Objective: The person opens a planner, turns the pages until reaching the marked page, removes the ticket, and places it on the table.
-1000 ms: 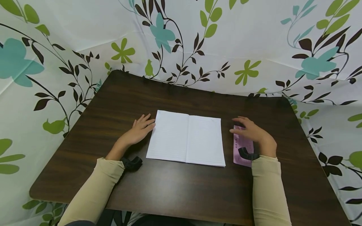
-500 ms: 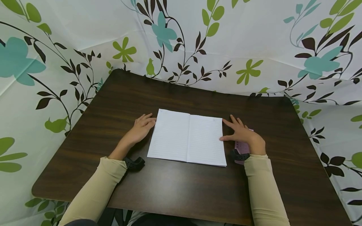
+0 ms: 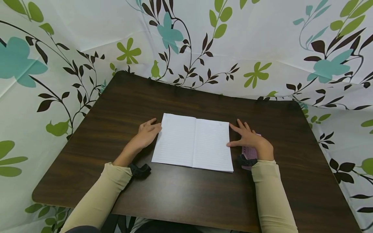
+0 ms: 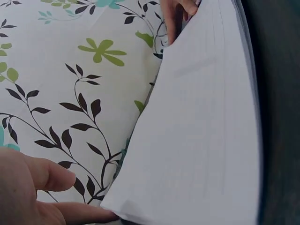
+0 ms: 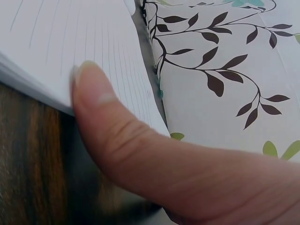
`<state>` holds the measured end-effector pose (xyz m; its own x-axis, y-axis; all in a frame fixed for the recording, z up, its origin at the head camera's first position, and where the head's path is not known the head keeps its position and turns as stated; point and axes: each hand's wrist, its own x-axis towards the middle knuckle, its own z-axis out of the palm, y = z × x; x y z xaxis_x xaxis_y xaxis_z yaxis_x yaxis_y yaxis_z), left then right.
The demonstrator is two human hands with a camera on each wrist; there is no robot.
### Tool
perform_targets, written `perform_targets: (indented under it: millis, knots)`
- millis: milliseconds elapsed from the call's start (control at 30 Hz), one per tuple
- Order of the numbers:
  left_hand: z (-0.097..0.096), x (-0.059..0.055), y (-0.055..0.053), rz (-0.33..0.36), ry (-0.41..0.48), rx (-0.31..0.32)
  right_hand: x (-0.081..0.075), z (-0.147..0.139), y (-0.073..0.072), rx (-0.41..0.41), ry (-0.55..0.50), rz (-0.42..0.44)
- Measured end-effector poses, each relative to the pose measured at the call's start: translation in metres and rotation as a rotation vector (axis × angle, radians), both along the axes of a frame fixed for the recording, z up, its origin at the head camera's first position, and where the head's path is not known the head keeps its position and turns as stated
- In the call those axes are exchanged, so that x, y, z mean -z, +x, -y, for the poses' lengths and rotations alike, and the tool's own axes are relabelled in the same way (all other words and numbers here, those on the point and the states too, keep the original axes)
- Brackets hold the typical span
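An open notebook [image 3: 178, 142] with lined white pages lies flat in the middle of the table. My left hand [image 3: 148, 134] is at its left edge, fingertips touching the paper. In the left wrist view, that hand's thumb and a finger [image 4: 79, 213] stand apart, the finger against the notebook's corner. My right hand [image 3: 247, 137] spreads over the notebook's right edge. Its thumb [image 5: 110, 117] rests on the page margin in the right wrist view, and its index finger reaches the upper right corner. A flat pink object [image 3: 249, 152] lies partly hidden beneath the right hand and wrist.
The dark wooden table [image 3: 189, 194] has its front edge close to the person's lap. A white curtain [image 3: 204, 64] with leaf and flower prints hangs behind and at both sides. Black camera mounts sit on both wrists.
My right hand has moved left from above the pink object to the notebook's right edge, its fingers spreading. My left hand has shifted slightly along the left edge, its fingers drawing in a little.
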<state>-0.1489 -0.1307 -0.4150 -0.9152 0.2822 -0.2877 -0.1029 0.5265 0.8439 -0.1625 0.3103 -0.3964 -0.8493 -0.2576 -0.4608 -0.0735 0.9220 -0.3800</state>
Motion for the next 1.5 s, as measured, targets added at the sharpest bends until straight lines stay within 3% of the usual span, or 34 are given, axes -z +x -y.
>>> perform_targets:
  millis: [133, 267, 533, 667, 900, 1067, 1167, 1300, 1367, 1500]
  knots:
    - [-0.003, -0.002, -0.001, 0.042, 0.039, -0.016, 0.004, -0.003, 0.002, 0.001, -0.005, -0.003]
    - [-0.006, -0.003, -0.001, 0.029, 0.110, -0.006, 0.007, -0.006, 0.002, 0.006, 0.004, -0.002]
    - [-0.018, -0.014, 0.002, -0.177, 0.253, 0.113, 0.005, -0.007, 0.001, -0.018, 0.021, -0.014]
    - [-0.029, -0.025, 0.002, -0.268, 0.255, 0.197, 0.003, -0.009, 0.001, -0.019, 0.030, -0.005]
    - [-0.073, -0.053, -0.001, -0.411, 0.117, 0.301, 0.005, -0.015, 0.000, -0.011, 0.024, -0.008]
    - [-0.121, -0.067, 0.004, -0.493, -0.024, 0.317, 0.008, -0.016, 0.000, -0.012, 0.038, -0.008]
    - [-0.150, -0.073, 0.010, -0.475, -0.145, 0.331, 0.005, -0.015, 0.000, -0.020, 0.045, -0.003]
    - [-0.187, -0.080, 0.016, -0.454, -0.339, 0.395, 0.000, -0.014, 0.001, -0.020, 0.039, -0.002]
    - [-0.201, -0.080, 0.018, -0.451, -0.406, 0.427, -0.001, -0.013, 0.001, -0.018, 0.037, -0.002]
    - [-0.221, -0.074, 0.022, -0.426, -0.501, 0.435, -0.003, -0.010, -0.001, -0.032, 0.032, -0.004]
